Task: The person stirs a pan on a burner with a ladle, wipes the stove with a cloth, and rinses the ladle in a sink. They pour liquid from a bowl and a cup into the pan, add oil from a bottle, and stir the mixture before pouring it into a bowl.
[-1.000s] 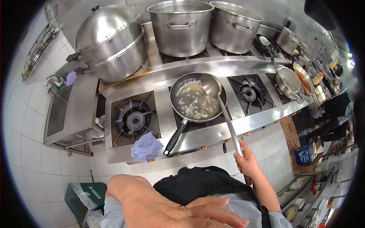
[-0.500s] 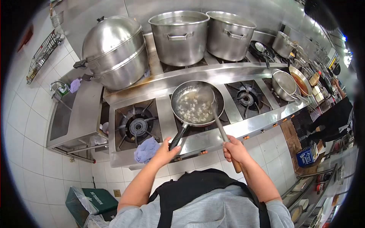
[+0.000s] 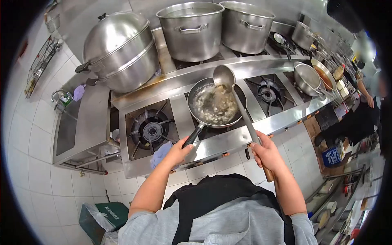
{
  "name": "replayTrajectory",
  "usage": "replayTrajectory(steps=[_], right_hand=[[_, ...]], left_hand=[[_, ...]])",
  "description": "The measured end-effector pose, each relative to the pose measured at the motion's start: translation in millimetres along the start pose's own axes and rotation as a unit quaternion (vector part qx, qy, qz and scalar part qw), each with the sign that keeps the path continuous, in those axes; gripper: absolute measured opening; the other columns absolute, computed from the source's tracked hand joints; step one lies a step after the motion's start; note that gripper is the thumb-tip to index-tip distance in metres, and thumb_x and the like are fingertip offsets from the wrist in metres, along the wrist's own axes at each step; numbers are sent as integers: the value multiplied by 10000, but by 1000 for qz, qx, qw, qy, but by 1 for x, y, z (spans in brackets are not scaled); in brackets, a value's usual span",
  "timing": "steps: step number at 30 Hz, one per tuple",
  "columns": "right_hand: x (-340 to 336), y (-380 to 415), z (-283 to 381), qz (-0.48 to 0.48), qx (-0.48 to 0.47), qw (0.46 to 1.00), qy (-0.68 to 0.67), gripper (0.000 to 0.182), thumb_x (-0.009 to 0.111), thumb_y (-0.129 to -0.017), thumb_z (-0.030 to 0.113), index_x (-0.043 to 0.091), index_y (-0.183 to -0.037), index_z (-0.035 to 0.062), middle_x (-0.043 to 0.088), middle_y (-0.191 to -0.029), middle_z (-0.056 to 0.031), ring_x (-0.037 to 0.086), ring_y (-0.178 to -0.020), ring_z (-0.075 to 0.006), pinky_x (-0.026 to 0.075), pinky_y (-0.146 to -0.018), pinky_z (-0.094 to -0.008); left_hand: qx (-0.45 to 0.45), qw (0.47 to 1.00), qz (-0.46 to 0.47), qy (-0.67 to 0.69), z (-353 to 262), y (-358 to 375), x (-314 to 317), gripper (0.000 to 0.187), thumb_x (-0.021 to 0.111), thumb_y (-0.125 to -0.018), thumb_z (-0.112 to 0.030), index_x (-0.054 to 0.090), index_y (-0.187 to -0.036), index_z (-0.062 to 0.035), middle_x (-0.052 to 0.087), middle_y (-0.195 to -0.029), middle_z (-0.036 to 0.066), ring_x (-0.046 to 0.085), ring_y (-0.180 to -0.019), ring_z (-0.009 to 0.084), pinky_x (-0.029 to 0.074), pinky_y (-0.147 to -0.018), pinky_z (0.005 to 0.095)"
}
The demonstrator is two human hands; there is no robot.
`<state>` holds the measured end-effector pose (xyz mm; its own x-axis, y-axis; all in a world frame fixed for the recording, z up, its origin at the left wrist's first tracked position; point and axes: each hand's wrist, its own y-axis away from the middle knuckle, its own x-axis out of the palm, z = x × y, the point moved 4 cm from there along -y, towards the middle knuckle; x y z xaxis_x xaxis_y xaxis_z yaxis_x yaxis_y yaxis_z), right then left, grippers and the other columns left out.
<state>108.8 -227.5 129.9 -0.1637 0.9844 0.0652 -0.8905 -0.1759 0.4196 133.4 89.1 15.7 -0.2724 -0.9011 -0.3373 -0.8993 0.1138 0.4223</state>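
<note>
My left hand [image 3: 179, 152] is wrapped round the black handle of a frying pan [image 3: 196, 118] on the middle burner. Pale chopped pieces and some dark bits lie in cloudy liquid [image 3: 216, 107] in the pan. My right hand [image 3: 267, 153] grips the wooden-ended handle of a long metal ladle [image 3: 224, 76]. The ladle's bowl is raised at the pan's far rim, tilted over the food. A purple cloth [image 3: 161, 155] lies at the stove's front edge beside my left hand.
Behind stand a domed steamer [image 3: 118, 53] and two large pots [image 3: 190, 36] [image 3: 247, 30]. Bare burners [image 3: 152, 130] [image 3: 268, 94] flank the pan. At right are a saucepan [image 3: 307, 77], a pan of red sauce [image 3: 322, 77] and another person [image 3: 359, 118]. A green bin [image 3: 112, 214] stands lower left.
The ladle has risen out of the food to the pan's far rim. Dark bits now show in the food. The view has shifted slightly, and the other person's arm shows more.
</note>
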Motion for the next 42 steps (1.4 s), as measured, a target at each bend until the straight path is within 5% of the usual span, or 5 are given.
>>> replayTrajectory(steps=[6, 10, 15, 27, 42], right_hand=[[-4, 13, -14, -159, -317, 863, 360, 607, 544, -891, 87, 279, -1435, 41, 649, -948, -218, 664, -755, -311, 515, -663, -391], [-6, 18, -35, -177, -126, 898, 382, 599, 556, -887, 109, 303, -1428, 66, 617, -1045, -312, 617, -961, -454, 489, -795, -448], [4, 21, -62, -84, 2, 995, 51, 546, 513, -916, 103, 301, -1416, 49, 459, -632, 7, 381, -386, -67, 317, -351, -243], [3, 50, -46, -39, -5, 989, -145, 530, 500, -911, 88, 291, -1397, 48, 468, -660, -13, 390, -387, -78, 337, -346, -234], [-93, -13, -38, 146, 12, 979, -142, 538, 486, -935, 75, 260, -1423, 82, 462, -680, -20, 395, -404, -77, 350, -350, -231]], left_hand=[[-58, 993, 70, 81, 20, -11, -13, 530, 548, -940, -342, 398, -1418, -169, 557, -812, 15, 479, -597, 80, 403, -499, 239], [41, 998, -13, -37, 49, -20, -38, 390, 569, -923, -380, 586, -1160, -72, 637, -845, 51, 607, -751, 192, 482, -694, 340], [-58, 913, 3, -404, 104, -5, -32, 482, 732, -759, -439, 561, -966, -39, 634, -949, 164, 615, -909, 351, 479, -774, 405], [203, 809, -128, -537, 132, 42, -22, 704, 766, -706, -329, 490, -1334, -170, 348, -1459, 151, 302, -1349, 356, 310, -988, 561], [270, 830, -11, -487, -26, -122, 249, 541, 475, -893, -199, 368, -1408, -72, 287, -1500, 188, 229, -1402, 382, 250, -1065, 578]])
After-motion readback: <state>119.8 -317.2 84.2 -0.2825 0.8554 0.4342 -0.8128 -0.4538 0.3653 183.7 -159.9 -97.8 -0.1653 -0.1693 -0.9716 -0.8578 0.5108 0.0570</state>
